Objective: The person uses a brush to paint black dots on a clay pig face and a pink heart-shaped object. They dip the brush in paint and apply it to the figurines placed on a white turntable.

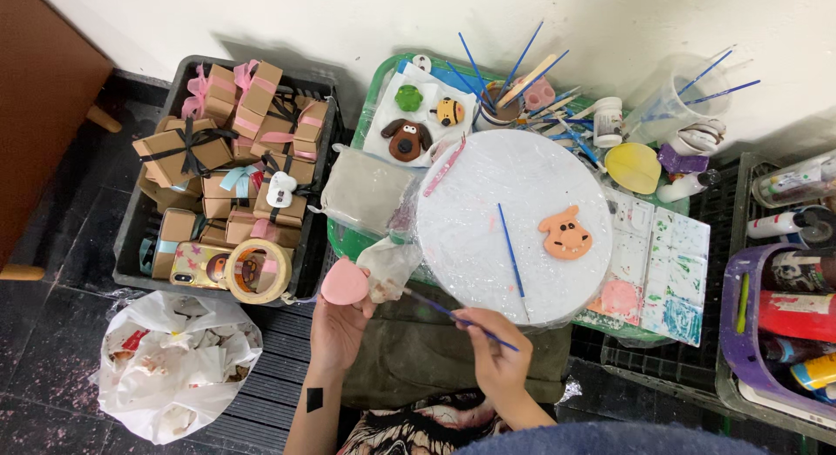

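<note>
Holding a pink clay disc [345,283] up at its fingertips, the left hand [338,326] is rising palm-up from the lower edge of the view, its fingers curling under the disc and pinching its lower rim. The right hand [496,359] is reaching in beside it, fingers pressing together around a thin blue brush [453,316] whose tip is pointing toward the disc.

Just beyond both hands, a round white board [488,202] wrapped in film is lying over a green tray [374,89] on dark floor tiles beside a white wall. One orange clay face [566,233] and one more blue brush [511,250] are resting on the board. Three finished clay figures [407,140] are sitting on paper behind it. One black crate [139,224] of brown gift boxes is standing to the left.
</note>
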